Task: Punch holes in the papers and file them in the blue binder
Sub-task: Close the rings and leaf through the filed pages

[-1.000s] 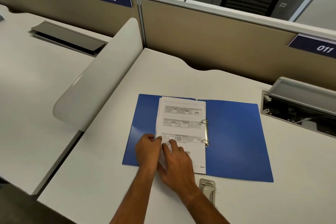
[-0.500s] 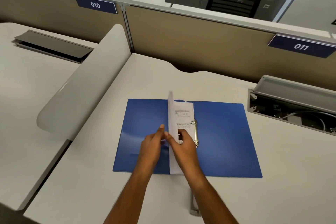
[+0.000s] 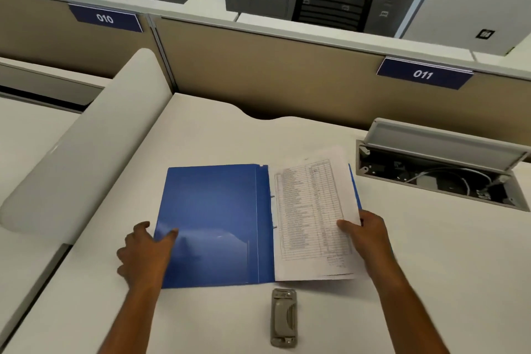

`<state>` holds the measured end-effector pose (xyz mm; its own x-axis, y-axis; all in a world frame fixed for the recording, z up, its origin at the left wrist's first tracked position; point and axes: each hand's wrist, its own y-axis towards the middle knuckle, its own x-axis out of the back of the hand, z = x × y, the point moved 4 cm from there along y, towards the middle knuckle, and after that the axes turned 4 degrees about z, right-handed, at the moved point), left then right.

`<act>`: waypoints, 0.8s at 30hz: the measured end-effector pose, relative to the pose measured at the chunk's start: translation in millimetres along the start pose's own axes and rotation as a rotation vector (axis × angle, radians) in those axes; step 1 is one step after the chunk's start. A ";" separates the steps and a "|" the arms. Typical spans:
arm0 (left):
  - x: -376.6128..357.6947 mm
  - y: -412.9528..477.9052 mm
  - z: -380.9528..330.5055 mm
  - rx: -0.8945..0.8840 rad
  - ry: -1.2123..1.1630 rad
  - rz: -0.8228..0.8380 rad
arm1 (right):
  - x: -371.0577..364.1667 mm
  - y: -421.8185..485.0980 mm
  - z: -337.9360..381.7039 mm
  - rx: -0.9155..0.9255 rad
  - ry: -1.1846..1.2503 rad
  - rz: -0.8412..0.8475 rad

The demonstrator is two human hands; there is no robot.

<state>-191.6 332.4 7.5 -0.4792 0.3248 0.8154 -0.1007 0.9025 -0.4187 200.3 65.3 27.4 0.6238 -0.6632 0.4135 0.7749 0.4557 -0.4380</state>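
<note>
White laminate desk [image 3: 215, 138], matte, wavy back edge, against a beige fabric partition [image 3: 287, 80]; open cable box [image 3: 431, 178] set into it at right.

Blue binder [image 3: 212, 210] lies open flat mid-desk: thin glossy plastic, left cover bare and catching glare. Papers [image 3: 310, 210] sit on its right half, a thin printed sheaf of tables, left edge against the spine, far corner lifted slightly.

Our left hand [image 3: 143, 253] grips the left cover's outer edge, thumb on top, fingers curled beside it. Our right hand [image 3: 370, 236] pinches the papers' right edge, thumb on top, fingers underneath.

Grey hole punch [image 3: 284, 317] lies apart, nearer us than the binder, nothing in it. Rings [image 3: 273, 197] barely show at the spine.

We read this as filing nearly done: sheets look threaded, though the holes are too small to confirm. Next: flatten the sheaf, swing the left cover over. Floppy cover, so lift it slowly.
</note>
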 end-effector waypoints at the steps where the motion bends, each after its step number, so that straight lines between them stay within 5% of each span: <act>1: 1.9 3.4 1.7 0.019 0.012 0.006 | 8.2 4.6 -7.3 -0.020 -0.006 -0.013; 12: -15.1 4.0 -11.2 0.074 0.059 0.060 | 10.3 22.3 -39.5 -0.008 -0.296 -0.134; 17: -24.6 -5.7 -15.7 0.078 0.120 0.018 | 9.3 14.7 -29.2 0.186 -0.785 -0.283; 21: -24.7 -4.2 -19.1 0.136 0.087 0.043 | -20.0 2.8 -18.4 0.559 -0.981 -0.106; 24: -24.3 3.6 -19.7 0.174 0.030 0.110 | -42.6 -4.3 -24.2 0.552 -1.083 0.060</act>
<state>-163.2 333.3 -6.0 -0.4693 0.4292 0.7717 -0.1997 0.7997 -0.5662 168.0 77.3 -7.7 0.2177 0.0862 0.9722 0.5168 0.8348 -0.1898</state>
